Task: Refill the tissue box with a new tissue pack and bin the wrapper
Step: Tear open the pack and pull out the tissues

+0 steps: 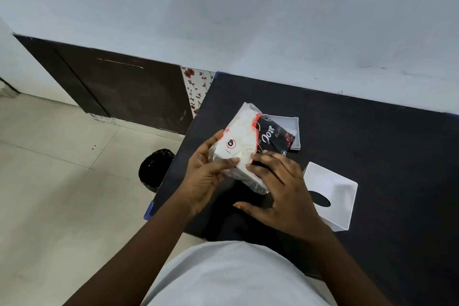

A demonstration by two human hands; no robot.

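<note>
A tissue pack (248, 139) in a clear, black and red wrapper is held tilted above the black table (372, 146). My left hand (206, 174) grips its near left end, thumb on top. My right hand (280, 186) rests fingertips on the pack's near right side. The white tissue box cover (332, 189), with an oval slot, stands on the table to the right of my hands. Behind the pack, partly hidden by it, lies the white box base (293, 124). A bin lined with a black bag (155, 169) stands on the floor left of the table.
A pale wall runs behind the table. Beige floor tiles spread to the left. A dark cabinet (119, 92) and a floral panel (197, 89) stand against the wall left of the table. My white shirt (231, 278) fills the bottom of the view.
</note>
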